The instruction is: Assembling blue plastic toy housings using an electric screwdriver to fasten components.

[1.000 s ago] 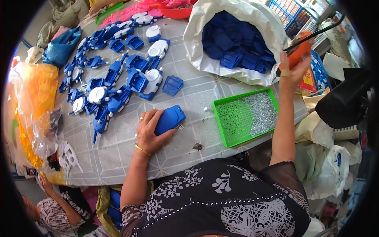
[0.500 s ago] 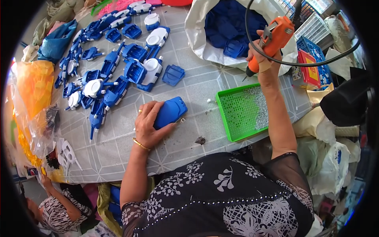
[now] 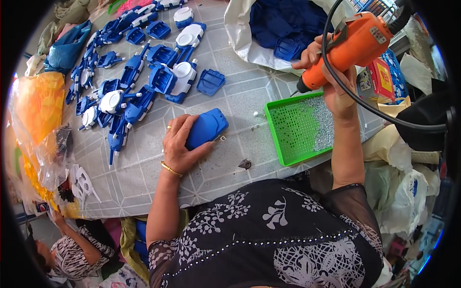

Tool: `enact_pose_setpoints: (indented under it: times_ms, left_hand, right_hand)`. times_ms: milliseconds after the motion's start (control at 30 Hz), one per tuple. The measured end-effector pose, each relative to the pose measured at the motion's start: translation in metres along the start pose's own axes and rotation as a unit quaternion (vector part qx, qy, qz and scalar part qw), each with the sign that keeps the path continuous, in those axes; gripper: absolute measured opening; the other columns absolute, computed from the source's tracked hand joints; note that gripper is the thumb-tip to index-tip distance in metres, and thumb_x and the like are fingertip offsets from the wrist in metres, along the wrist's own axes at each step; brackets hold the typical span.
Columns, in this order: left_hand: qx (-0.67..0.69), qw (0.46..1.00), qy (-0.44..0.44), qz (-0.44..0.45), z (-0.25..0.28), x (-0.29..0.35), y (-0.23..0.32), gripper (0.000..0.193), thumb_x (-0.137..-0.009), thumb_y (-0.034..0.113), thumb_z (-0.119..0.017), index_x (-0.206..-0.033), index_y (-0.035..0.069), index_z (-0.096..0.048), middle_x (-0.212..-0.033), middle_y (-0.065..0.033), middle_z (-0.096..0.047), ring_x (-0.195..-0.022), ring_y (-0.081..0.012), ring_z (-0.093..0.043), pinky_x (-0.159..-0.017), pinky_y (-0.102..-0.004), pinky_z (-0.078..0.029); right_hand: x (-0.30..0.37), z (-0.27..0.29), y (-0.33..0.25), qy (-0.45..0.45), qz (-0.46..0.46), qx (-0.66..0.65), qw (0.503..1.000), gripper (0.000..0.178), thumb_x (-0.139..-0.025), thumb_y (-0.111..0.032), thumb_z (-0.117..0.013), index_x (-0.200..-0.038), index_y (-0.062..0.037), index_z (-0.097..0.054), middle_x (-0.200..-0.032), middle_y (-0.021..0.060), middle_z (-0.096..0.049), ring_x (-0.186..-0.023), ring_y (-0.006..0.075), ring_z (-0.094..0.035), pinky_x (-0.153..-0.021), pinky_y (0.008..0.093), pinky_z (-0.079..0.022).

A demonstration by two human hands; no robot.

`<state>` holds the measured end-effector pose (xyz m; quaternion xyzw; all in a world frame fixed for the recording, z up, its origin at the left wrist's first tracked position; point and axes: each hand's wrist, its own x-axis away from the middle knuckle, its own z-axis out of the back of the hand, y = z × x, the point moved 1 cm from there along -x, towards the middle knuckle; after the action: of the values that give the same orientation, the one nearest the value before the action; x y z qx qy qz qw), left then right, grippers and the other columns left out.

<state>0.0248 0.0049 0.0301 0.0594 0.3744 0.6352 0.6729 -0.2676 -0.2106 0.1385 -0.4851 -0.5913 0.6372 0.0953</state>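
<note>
My left hand (image 3: 178, 144) rests on a blue plastic housing (image 3: 207, 126) and presses it flat on the grey patterned table (image 3: 144, 177). My right hand (image 3: 331, 77) grips an orange electric screwdriver (image 3: 353, 45) with a black cable, held above the far edge of a green tray (image 3: 288, 139) that holds many small silver screws. The driver's tip points down and left, clear of the housing.
Several blue and white plastic parts (image 3: 144, 81) lie across the far left of the table. A white bag of blue parts (image 3: 288, 29) sits at the back. Yellow plastic bags (image 3: 38, 110) hang at the left edge. Another person (image 3: 72, 249) crouches at lower left.
My right hand took the orange screwdriver from the far right and brought it in over the green tray. My left hand stayed on the blue housing.
</note>
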Motion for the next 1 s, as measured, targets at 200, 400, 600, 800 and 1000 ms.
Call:
enact_pose_setpoints:
  times_ms: [200, 400, 600, 800, 1000]
  left_hand:
    - [0.006, 1.0, 0.003, -0.002, 0.0, 0.0, 0.0, 0.069, -0.065, 0.026, -0.091, -0.125, 0.002, -0.068, -0.12, -0.0164, -0.067, -0.105, -0.0376, -0.064, -0.093, -0.0457, -0.052]
    - [0.009, 1.0, 0.005, 0.0, 0.002, 0.0, 0.001, 0.068, -0.065, 0.026, -0.091, -0.125, 0.002, -0.068, -0.12, -0.0164, -0.067, -0.105, -0.0373, -0.064, -0.093, -0.0453, -0.052]
    - [0.012, 1.0, 0.003, 0.009, 0.001, 0.0, -0.001, 0.068, -0.065, 0.026, -0.091, -0.125, 0.003, -0.069, -0.121, -0.0161, -0.067, -0.105, -0.037, -0.064, -0.094, -0.0451, -0.052]
    - [0.015, 1.0, 0.003, 0.005, 0.0, -0.001, -0.002, 0.068, -0.065, 0.026, -0.091, -0.125, 0.003, -0.069, -0.121, -0.0159, -0.067, -0.106, -0.0368, -0.064, -0.094, -0.0451, -0.052]
    - [0.016, 1.0, 0.002, 0.015, 0.0, 0.001, -0.001, 0.068, -0.065, 0.026, -0.091, -0.125, 0.003, -0.069, -0.121, -0.0159, -0.067, -0.107, -0.0363, -0.064, -0.094, -0.0449, -0.052]
  right_hand:
    - [0.001, 0.002, -0.003, -0.042, -0.015, 0.042, 0.998, 0.042, -0.092, -0.021, -0.076, -0.122, -0.0052, -0.051, -0.131, 0.0247, -0.058, -0.109, 0.0334, -0.072, -0.092, 0.0465, -0.063]
    - [0.012, 0.002, 0.006, 0.004, -0.098, 0.006, 0.995, 0.037, -0.088, -0.012, -0.081, -0.113, -0.0052, -0.055, -0.089, 0.0148, -0.072, -0.07, 0.0182, -0.071, -0.066, 0.0311, -0.059]
    - [0.027, -0.016, 0.019, 0.06, -0.094, -0.012, 0.994, 0.026, -0.092, -0.018, -0.077, -0.094, -0.0055, -0.054, -0.067, 0.0032, -0.054, -0.057, 0.0133, -0.055, -0.061, 0.0316, -0.049]
    - [0.032, -0.01, 0.03, 0.068, -0.105, -0.02, 0.992, 0.02, -0.09, -0.009, -0.077, -0.095, -0.0033, -0.059, -0.068, 0.0005, -0.056, -0.056, 0.0112, -0.056, -0.059, 0.0288, -0.051]
    - [0.039, -0.021, 0.029, 0.082, -0.109, 0.021, 0.99, 0.026, -0.095, -0.018, -0.074, -0.084, -0.007, -0.053, -0.066, 0.002, -0.053, -0.055, 0.0117, -0.053, -0.06, 0.0302, -0.049]
